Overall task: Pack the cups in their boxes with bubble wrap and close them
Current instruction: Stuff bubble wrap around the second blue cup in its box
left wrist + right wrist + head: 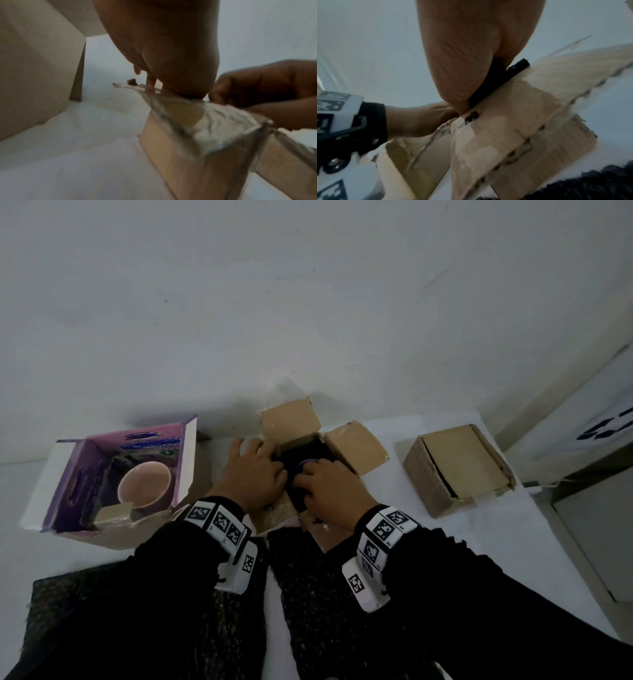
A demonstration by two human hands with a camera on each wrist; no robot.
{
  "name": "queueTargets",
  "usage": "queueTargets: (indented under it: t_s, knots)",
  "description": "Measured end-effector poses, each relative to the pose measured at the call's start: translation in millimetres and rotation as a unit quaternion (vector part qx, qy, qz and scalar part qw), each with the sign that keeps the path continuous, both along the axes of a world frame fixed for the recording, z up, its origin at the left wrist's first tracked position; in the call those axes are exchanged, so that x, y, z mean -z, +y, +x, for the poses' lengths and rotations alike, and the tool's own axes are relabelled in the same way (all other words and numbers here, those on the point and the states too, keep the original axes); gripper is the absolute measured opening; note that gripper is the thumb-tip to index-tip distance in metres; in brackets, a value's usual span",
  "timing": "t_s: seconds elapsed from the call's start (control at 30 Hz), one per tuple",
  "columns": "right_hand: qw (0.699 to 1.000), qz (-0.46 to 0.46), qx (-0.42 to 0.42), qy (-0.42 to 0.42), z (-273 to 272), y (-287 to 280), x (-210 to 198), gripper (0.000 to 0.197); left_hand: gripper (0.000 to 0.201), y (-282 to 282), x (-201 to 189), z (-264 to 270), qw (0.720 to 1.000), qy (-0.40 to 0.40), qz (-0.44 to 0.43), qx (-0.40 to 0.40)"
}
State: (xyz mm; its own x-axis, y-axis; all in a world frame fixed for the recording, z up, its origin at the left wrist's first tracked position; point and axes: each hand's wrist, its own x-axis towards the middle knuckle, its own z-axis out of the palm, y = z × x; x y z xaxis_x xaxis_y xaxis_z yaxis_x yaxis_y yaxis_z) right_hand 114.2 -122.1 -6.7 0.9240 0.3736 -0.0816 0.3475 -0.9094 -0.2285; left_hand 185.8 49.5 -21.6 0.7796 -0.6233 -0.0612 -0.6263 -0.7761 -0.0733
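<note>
Open brown box (352,445) sits mid-table on the white table (513,542), flaps spread out. Both hands are over its mouth. Left hand (255,470) lies on the left side of the opening, fingers spread and bent down onto dark bubble wrap (294,453) stuffed inside; grip looks like pressing, cannot tell if the fingers actually clamp the wrap. Right hand (329,491) is on the near-right side of the opening, fingers curled down over the wrap and the near rim; cannot tell if it pinches anything. A bit of blue cup (308,463) shows between the two hands, inside the box, wrapped in the dark sheet.

In the right wrist view the right hand's palm (471,54) presses against a black edge of wrap (496,81) at the box rim, with a cardboard flap (530,121) hanging below. The left wrist view is blurred: left hand (163,47) on top of the box corner (197,128), right hand (265,88) just beside it.

Left of the brown box: purple box (113,474), open, with a pink cup (145,486) inside. Right of the brown box, well apart: a second brown box (459,470), lid down. Near side of it: two dark bubble wrap sheets (325,594) flat on the table, partly under the black sleeves (479,594).
</note>
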Motion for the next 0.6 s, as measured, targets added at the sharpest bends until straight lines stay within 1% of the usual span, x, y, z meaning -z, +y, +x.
queueTargets:
  t_s: [0.07,0.1,0.17,0.23,0.3,0.4,0.5,0.53,0.6]
  knots:
    - [0.999,0.016,-0.032,-0.033,-5,-1,0,0.019,0.048,0,5,-4,0.999,-0.011,-0.037,-0.009]
    - [0.998,0.016,-0.044,-0.040,-8,-3,1,0.018,0.040,2,9,-6,0.998,-0.019,-0.062,-0.009]
    - [0.998,0.017,-0.049,-0.042,-14,-8,5,0.026,0.035,5,15,-8,0.996,-0.041,-0.077,0.001]
    - [0.998,0.007,-0.045,-0.047,-18,-14,8,0.038,0.038,6,16,-7,0.997,-0.052,-0.064,0.012]
    - [0.997,-0.020,-0.056,-0.051,-16,-14,5,0.044,0.044,7,13,-5,0.997,-0.052,-0.061,0.012]
    - [0.995,-0.066,-0.066,-0.028,-10,-8,-7,0.038,0.055,7,11,-4,0.998,-0.041,-0.045,-0.004]
    - [0.992,-0.098,-0.075,0.004,-11,-1,-15,0.042,0.070,3,13,-4,0.999,0.006,-0.020,-0.029]
    - [0.991,-0.106,-0.078,0.016,-13,1,-16,0.042,0.071,1,12,-4,0.999,0.019,-0.010,-0.034]
    - [0.992,-0.093,-0.073,0.043,-13,-2,-15,0.034,0.065,0,10,-4,0.999,0.022,0.013,-0.044]
